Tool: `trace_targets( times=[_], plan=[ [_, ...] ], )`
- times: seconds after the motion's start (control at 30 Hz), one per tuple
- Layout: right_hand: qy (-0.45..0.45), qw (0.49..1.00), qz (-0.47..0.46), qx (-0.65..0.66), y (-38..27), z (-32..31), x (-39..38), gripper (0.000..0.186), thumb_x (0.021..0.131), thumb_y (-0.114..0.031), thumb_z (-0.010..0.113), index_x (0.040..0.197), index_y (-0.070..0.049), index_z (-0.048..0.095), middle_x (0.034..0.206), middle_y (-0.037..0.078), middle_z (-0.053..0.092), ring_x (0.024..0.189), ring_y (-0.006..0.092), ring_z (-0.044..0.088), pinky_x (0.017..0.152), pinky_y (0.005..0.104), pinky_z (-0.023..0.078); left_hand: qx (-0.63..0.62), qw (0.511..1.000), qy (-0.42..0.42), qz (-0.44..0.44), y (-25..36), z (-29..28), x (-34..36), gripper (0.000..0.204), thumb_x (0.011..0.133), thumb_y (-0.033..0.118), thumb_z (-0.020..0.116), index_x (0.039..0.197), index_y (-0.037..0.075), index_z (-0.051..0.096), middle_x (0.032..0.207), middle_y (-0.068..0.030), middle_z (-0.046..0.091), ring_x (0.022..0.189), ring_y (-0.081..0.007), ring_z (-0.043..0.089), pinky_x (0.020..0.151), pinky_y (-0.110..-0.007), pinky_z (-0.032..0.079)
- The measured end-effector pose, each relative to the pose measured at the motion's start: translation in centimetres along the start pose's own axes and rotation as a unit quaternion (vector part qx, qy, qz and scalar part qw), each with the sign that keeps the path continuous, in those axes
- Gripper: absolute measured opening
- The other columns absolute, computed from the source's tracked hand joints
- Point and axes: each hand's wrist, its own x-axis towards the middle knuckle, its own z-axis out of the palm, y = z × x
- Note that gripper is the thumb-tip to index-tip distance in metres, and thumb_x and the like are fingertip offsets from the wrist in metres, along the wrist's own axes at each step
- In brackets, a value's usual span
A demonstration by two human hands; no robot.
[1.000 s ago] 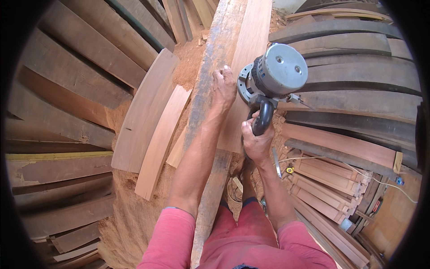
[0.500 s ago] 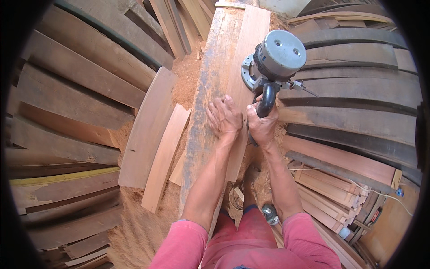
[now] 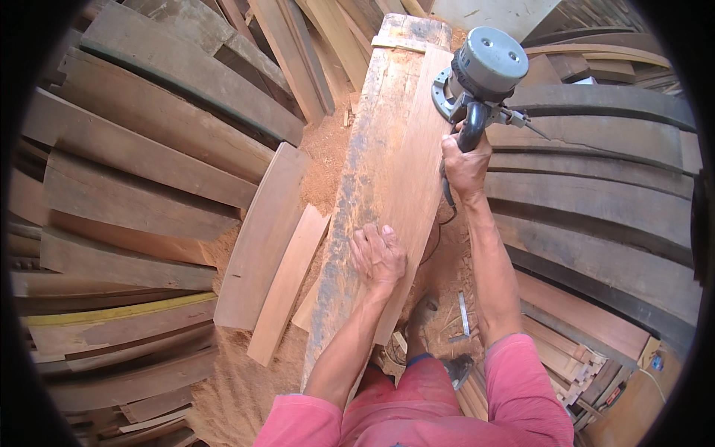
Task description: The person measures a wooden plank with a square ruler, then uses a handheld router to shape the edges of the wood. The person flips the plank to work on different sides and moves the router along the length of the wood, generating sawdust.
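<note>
A handheld router (image 3: 488,67), with a round grey motor housing and a black curved handle, sits on the far right edge of a long reddish board (image 3: 417,141). My right hand (image 3: 467,165) is wrapped round that handle. The board lies along the right side of a worn, stained wooden bench beam (image 3: 339,246). Nearer to me, my left hand (image 3: 378,255) rests on the board's left edge and the beam, fingers slightly bent and apart, holding no tool. A dark cord hangs below the router. The router's bit is hidden under its base.
A small wooden strip (image 3: 402,43) crosses the beam's far end. Two loose boards, a wide one (image 3: 261,238) and a narrow one (image 3: 287,287), lie to the left on sawdust. Stacked planks (image 3: 596,179) flank both sides. A metal square (image 3: 463,314) lies near my feet.
The router and my right hand have moved farther away along the board's right edge. My left hand has slid back toward me relative to the board. The view has shifted.
</note>
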Motion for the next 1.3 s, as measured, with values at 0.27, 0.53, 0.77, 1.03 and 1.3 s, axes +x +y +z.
trace_targets(
  times=[0.27, 0.53, 0.77, 1.03, 1.3],
  plan=[
    [0.019, 1.0, 0.0, -0.008, 4.0, 0.7, 10.7, 0.011, 0.086, -0.004, 0.066, 0.095, -0.006, 0.06, 0.069, -0.003, 0.058, 0.059, 0.0067, 0.057, 0.054, 0.0261, 0.048, 0.029, 0.999, -0.015, -0.011, 0.3, 0.2, 0.2, 0.03, 0.102, 0.034, 0.051, 0.101, 0.004, 0.055, 0.099, -0.0205, 0.055, 0.097, -0.0416, 0.055, 0.085, -0.055, 0.044],
    [0.068, 0.975, 0.127, 0.169, 3.8, -2.2, 18.0, 0.019, 0.087, -0.005, 0.071, 0.102, 0.002, 0.062, 0.069, 0.003, 0.063, 0.052, 0.0114, 0.06, 0.047, 0.0285, 0.05, 0.027, 0.999, -0.004, -0.032, -0.5, 1.0, 0.3, 0.041, 0.102, 0.043, 0.049, 0.106, 0.003, 0.057, 0.103, -0.0223, 0.058, 0.099, -0.0427, 0.057, 0.087, -0.056, 0.046],
    [0.097, 0.886, 0.241, 0.384, 5.7, -10.1, 9.8, 0.017, 0.101, -0.013, 0.058, 0.086, -0.006, 0.057, 0.069, 0.003, 0.055, 0.06, 0.0154, 0.057, 0.059, 0.0357, 0.054, 0.021, 0.999, 0.004, -0.032, -0.4, 1.3, 0.2, 0.049, 0.1, 0.049, 0.052, 0.109, 0.001, 0.056, 0.105, -0.0243, 0.061, 0.103, -0.0442, 0.058, 0.09, -0.056, 0.046],
    [0.161, 0.812, 0.418, 0.373, 5.3, -18.5, -17.7, 0.024, 0.099, -0.016, 0.061, 0.077, -0.011, 0.054, 0.061, 0.002, 0.051, 0.053, 0.0163, 0.054, 0.053, 0.0349, 0.052, 0.035, 0.999, 0.02, -0.037, -0.1, 1.3, 0.0, 0.058, 0.096, 0.053, 0.059, 0.119, 0.001, 0.053, 0.114, -0.0244, 0.061, 0.108, -0.0434, 0.06, 0.093, -0.054, 0.047],
    [0.234, 0.714, 0.558, 0.353, 4.0, -24.2, -42.1, 0.021, 0.096, -0.018, 0.061, 0.078, -0.009, 0.057, 0.064, 0.006, 0.054, 0.056, 0.021, 0.055, 0.056, 0.0415, 0.053, 0.157, 0.973, 0.036, 0.162, 0.7, 2.0, -1.7, 0.106, 0.088, 0.063, 0.067, 0.161, 0.0, 0.024, 0.159, -0.0361, 0.029, 0.148, -0.051, 0.032, 0.118, -0.065, 0.025]
  ],
)
